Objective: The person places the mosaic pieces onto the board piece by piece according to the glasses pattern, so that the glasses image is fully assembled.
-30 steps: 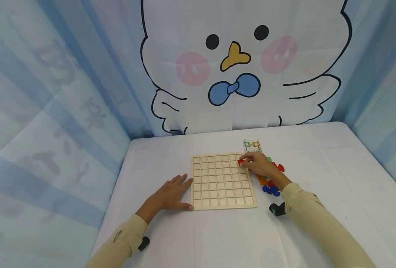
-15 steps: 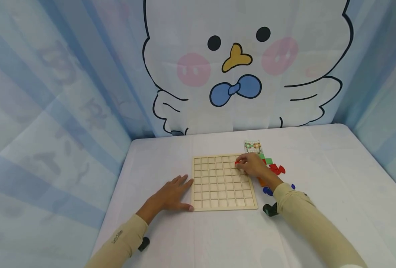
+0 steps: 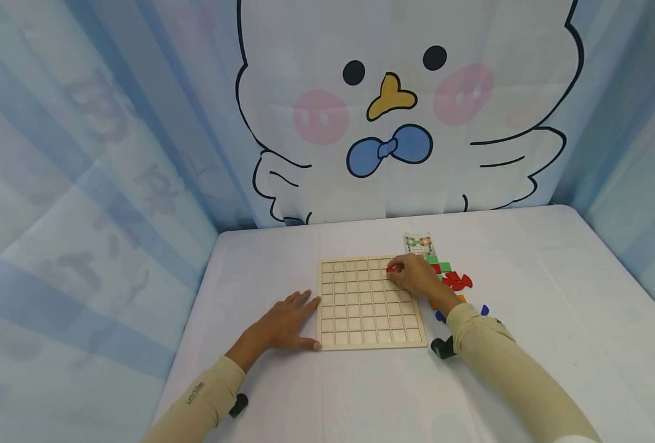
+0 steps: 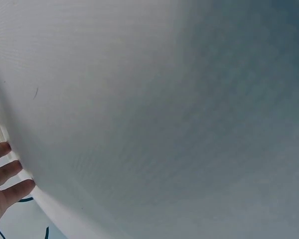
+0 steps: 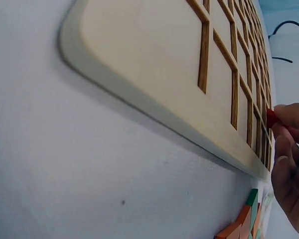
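Observation:
A pale wooden grid board [image 3: 367, 303] lies on the white table. My right hand [image 3: 416, 275] pinches a small red piece [image 3: 390, 269] over the board's far right cells; the right wrist view shows the red piece [image 5: 272, 118] between thumb and fingers of that hand [image 5: 294, 164], at the cells of the board [image 5: 154, 94]. Fingers spread, my left hand [image 3: 284, 323] rests on the table with its thumb and a fingertip at the board's left edge. In the left wrist view only part of that hand [image 4: 5, 184] shows.
Right of the board lie red pieces [image 3: 457, 281], green pieces [image 3: 444, 267], orange ones and blue ones [image 3: 484, 310], some partly hidden by my right arm. A small patterned card [image 3: 418, 243] lies behind them. A printed curtain [image 3: 382, 184] hangs beyond the table [image 3: 382, 394].
My right hand has moved a little left over the board with the red piece, uncovering more of the green and red pieces. The left hand has stayed in place.

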The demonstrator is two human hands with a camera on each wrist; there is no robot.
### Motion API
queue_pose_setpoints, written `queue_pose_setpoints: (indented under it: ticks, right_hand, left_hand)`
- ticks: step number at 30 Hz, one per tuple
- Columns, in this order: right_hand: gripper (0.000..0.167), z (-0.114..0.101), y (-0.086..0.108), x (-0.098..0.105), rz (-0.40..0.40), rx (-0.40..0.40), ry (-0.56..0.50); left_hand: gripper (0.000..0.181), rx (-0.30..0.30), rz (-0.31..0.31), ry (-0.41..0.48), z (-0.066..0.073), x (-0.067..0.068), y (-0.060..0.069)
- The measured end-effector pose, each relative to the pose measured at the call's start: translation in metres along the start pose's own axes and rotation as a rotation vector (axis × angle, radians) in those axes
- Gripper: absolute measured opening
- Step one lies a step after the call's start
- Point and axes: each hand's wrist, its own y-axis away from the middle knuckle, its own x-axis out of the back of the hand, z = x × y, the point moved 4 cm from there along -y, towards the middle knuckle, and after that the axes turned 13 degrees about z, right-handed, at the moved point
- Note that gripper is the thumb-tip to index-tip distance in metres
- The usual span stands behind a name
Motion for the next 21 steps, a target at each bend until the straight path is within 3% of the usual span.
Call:
queue_pose_setpoints:
  ticks: [7, 15, 21]
  right_hand:
    - [0.028, -0.001, -0.0002, -0.0033, 0.001, 0.041, -0.014]
    - [0.03, -0.0008, 0.0, -0.0008, 0.029, 0.025, 0.084]
    - [0.032, 0.0028, -0.0004, 0.0009, -0.035, 0.003, 0.067]
  left_hand:
    - [0.107, 0.012, -0.013, 0.009, 0.0015, 0.0016, 0.0008]
    - [0.108, 0.017, -0.009, 0.011, -0.0006, 0.0007, -0.0005]
    - [0.108, 0.021, -0.013, 0.009, -0.0015, -0.0012, -0.0011]
